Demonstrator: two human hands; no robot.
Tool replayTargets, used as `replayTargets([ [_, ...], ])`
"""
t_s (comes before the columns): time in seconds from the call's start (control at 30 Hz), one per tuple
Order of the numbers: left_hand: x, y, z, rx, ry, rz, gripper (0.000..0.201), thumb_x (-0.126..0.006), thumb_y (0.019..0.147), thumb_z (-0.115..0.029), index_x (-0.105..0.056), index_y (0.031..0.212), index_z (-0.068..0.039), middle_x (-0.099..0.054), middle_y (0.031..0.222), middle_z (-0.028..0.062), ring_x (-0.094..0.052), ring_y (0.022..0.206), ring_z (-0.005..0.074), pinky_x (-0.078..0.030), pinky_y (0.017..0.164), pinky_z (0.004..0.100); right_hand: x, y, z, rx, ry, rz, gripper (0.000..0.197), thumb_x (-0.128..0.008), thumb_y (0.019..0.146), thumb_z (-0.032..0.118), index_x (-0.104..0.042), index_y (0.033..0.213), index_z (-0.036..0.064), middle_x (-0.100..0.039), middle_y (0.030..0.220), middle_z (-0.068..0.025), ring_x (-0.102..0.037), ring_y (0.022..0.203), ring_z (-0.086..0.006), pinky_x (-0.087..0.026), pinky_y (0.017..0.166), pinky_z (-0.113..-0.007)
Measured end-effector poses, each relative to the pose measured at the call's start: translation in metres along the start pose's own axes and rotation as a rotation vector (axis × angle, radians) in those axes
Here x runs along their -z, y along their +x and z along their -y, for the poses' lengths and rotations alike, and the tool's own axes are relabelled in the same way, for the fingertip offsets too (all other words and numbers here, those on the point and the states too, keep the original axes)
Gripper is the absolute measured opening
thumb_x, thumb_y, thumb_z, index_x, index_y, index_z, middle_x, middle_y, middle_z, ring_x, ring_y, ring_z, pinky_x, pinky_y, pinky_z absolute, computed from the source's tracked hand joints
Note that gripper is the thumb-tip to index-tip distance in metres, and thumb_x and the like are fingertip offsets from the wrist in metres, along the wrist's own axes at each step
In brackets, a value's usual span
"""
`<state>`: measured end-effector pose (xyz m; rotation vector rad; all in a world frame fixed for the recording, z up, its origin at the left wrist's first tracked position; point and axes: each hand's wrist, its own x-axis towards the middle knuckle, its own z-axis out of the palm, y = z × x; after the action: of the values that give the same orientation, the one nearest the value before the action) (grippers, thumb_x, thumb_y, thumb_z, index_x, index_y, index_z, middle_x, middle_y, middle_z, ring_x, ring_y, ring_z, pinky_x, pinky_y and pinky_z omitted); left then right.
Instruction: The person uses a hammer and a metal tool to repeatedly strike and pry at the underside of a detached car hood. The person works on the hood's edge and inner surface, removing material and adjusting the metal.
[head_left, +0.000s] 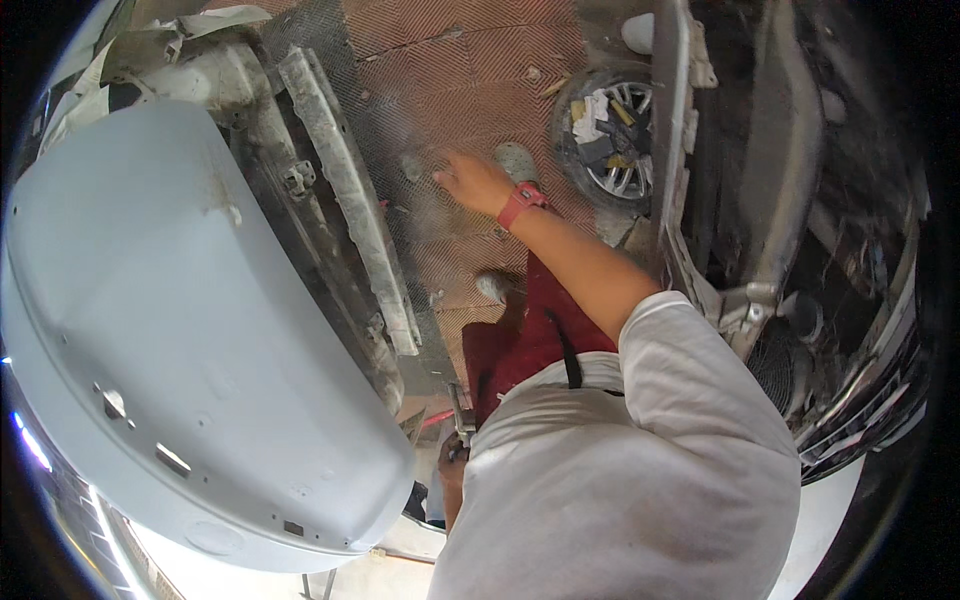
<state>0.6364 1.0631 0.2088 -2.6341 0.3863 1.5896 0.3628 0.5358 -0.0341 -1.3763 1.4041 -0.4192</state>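
Note:
My right hand (475, 183), with a red watch (523, 203) at its wrist, reaches forward over the floor. Its fingers look partly stretched out and apart, with nothing visible in them. Down by my left hip, my left hand (453, 456) is closed around a small metal tool (461, 416) with a thin upright part; my shirt covers some of it and its kind is not clear. Left of me lies a large light-grey car body panel (200, 300) with several slots and holes. A dusty metal bar (355, 205) runs beside it, between the panel and my right hand.
A wheel (635, 175) carrying rags and small blocks lies on the floor ahead, right of my shoes. Exposed car bodywork (780, 180) rises along the right. Reddish patterned mats (450, 70) cover the floor. Something thin and red (437, 418) shows near my left hand.

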Motion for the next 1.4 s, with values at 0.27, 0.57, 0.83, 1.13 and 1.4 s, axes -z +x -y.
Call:
replayTargets([
  [0.27,-0.020,-0.017,-0.117,0.103,-0.083,0.001,0.053,-0.068,0.085,-0.004,-0.067,0.138,-0.004,-0.073,0.120,0.0137,-0.068,0.107,0.0245,-0.053,0.099,0.0368,-0.031,0.137,0.099,0.166,0.178,0.012,0.046,-0.070,0.098,0.033,-0.060,0.132,0.0038,-0.072,0.116,-0.0219,-0.069,0.111,-0.0421,-0.055,0.094,-0.052],
  [0.57,-0.032,-0.023,-0.166,-0.067,0.126,-0.114,0.053,-0.074,0.081,-0.006,-0.069,0.135,-0.006,-0.071,0.124,0.0199,-0.068,0.115,0.0369,-0.054,0.102,0.0440,-0.102,0.274,0.229,0.057,0.332,0.157,0.095,-0.076,0.089,0.055,-0.043,0.153,-0.0068,-0.065,0.134,-0.0359,-0.063,0.128,-0.0468,-0.051,0.110,-0.050],
  [0.83,-0.044,-0.038,-0.204,-0.196,0.110,-0.156,0.057,-0.069,0.085,-0.003,-0.065,0.141,-0.008,-0.068,0.135,0.0220,-0.062,0.129,0.0414,-0.048,0.112,0.0469,-0.130,0.278,0.220,0.197,0.585,0.152,0.043,-0.073,0.092,0.033,-0.072,0.120,0.0006,-0.071,0.118,-0.0318,-0.070,0.110,-0.0488,-0.058,0.095,-0.051],
  [1.13,-0.052,-0.008,-0.157,-0.460,0.073,-0.111,0.052,-0.069,0.088,-0.004,-0.064,0.140,-0.004,-0.067,0.134,0.0233,-0.063,0.125,0.0428,-0.050,0.108,0.0468,-0.050,0.151,0.196,0.096,0.490,0.074,0.034,-0.075,0.098,0.024,-0.072,0.117,-0.0043,-0.075,0.105,-0.0210,-0.076,0.099,-0.0271,-0.063,0.085,-0.039],
  [1.4,-0.033,0.016,-0.187,-0.682,0.073,-0.161,0.055,-0.073,0.091,-0.011,-0.060,0.145,-0.003,-0.065,0.137,0.0259,-0.062,0.128,0.0425,-0.048,0.111,0.0441,0.009,-0.017,0.141,-0.095,1.041,-0.091,0.037,-0.069,0.106,0.022,-0.065,0.123,-0.0105,-0.072,0.113,-0.0173,-0.077,0.098,-0.0267,-0.069,0.086,-0.034],
])
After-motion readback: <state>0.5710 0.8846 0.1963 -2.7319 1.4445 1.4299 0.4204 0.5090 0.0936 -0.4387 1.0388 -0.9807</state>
